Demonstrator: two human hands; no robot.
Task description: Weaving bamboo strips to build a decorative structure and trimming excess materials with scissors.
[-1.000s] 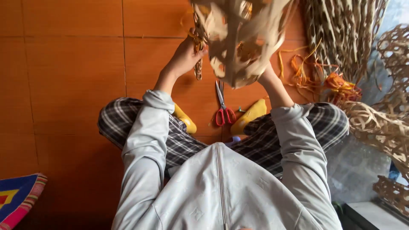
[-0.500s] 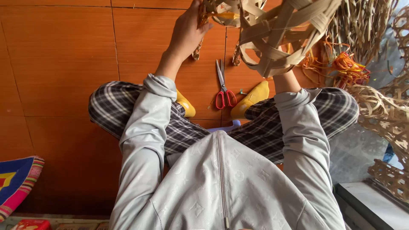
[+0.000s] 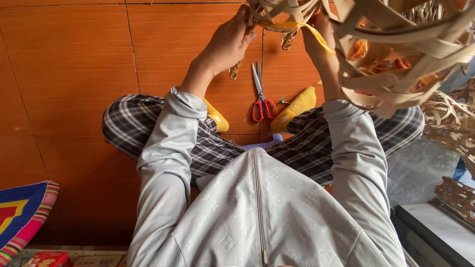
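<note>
A: Where is the basket (image 3: 396, 54)?

B: It is held up in the air, above the scissors (image 3: 261, 96) on the floor (image 3: 74, 74). It is made of flat tan strips with big holes between them. It fills the top right of the view.

A: What is the left hand (image 3: 228, 42) doing?

B: It is up above the scissors and a bit to their left. Its fingers are curled tight, pinching the strips at the basket's edge.

A: And the right hand (image 3: 319, 44)?

B: It is above the scissors too, to their right. It touches the basket, and a yellow strip (image 3: 307, 29) runs between the two hands. The basket hides most of its fingers, so I cannot tell if they are closed.

A: What is near the scissors?

B: They have red handles and lie flat on the orange tiles. A yellow shoe (image 3: 297, 106) sits just to their right. Another yellow shoe (image 3: 216, 117) sits to their left. More woven pieces (image 3: 448, 123) lie far to the right. A bright striped mat (image 3: 22, 212) is far off, down to the left.
</note>
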